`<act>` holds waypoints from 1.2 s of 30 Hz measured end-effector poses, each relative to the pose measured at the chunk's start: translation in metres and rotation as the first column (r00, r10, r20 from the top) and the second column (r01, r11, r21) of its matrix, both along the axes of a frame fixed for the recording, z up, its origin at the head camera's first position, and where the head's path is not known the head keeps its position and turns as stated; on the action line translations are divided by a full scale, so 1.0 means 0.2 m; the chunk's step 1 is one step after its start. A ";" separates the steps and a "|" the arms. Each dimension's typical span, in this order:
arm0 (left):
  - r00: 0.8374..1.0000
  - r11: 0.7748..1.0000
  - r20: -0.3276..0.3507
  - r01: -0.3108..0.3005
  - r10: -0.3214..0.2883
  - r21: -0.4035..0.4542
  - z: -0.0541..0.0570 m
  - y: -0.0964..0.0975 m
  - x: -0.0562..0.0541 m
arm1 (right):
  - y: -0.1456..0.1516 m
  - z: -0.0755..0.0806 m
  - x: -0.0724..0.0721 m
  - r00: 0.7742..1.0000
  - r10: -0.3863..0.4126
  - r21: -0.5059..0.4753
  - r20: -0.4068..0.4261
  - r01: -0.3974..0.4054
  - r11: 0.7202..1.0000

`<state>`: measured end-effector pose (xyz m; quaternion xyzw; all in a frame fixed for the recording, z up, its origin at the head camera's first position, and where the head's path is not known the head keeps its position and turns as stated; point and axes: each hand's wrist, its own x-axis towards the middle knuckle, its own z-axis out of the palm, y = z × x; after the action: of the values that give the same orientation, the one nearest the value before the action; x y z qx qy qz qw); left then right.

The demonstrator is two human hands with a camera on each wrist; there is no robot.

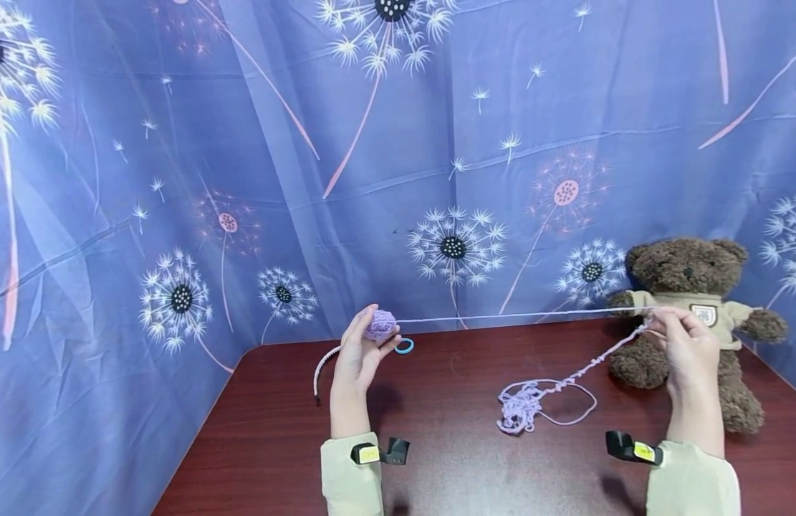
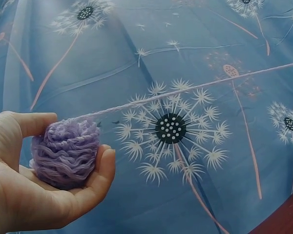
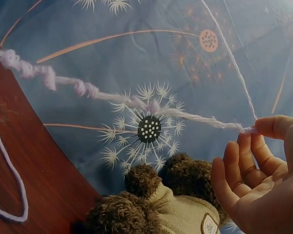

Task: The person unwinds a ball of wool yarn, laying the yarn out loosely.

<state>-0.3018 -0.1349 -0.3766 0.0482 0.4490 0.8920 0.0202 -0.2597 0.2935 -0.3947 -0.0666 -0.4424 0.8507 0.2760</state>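
My left hand (image 1: 357,356) grips a small ball of purple yarn (image 2: 67,153), its thumb and fingers curled round the sides. From that ball a strand of yarn (image 1: 501,316) runs taut across to my right hand (image 1: 691,347). There the thumb and forefinger pinch the yarn, as the right wrist view shows. Below the pinch, a twisted, knotted length of yarn (image 3: 83,89) slants down to a loose purple tangle (image 1: 520,408) on the table, with one loop spread beside it. Both hands are raised above the tabletop.
A brown teddy bear (image 1: 688,269) in a beige top sits behind my right hand. Near the table's back edge lie a light-blue ring (image 1: 405,346) and a thin white cord (image 1: 320,364), partly behind my left hand. A blue dandelion-print curtain (image 1: 385,158) hangs behind the dark red table (image 1: 436,459).
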 end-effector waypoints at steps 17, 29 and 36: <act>1.000 1.000 0.007 0.000 0.000 0.002 -0.02 -0.01 0.00 | -0.02 -0.06 -0.03 0.997 0.076 0.096 -0.018 -0.074 0.993; 0.999 0.999 0.001 0.047 -0.047 -0.016 -0.06 0.11 -0.05 | -0.18 -0.03 -0.10 0.996 0.083 0.189 -0.036 -0.075 0.979; 0.994 0.993 -0.012 0.110 -0.110 -0.032 -0.05 0.21 -0.02 | -0.47 0.05 -0.12 0.985 0.144 0.529 0.094 -0.172 0.831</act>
<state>-0.3068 -0.0933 -0.3865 0.0788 0.4598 0.8820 0.0670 -0.2828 0.1994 -0.3840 0.0286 -0.6727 0.7114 0.2012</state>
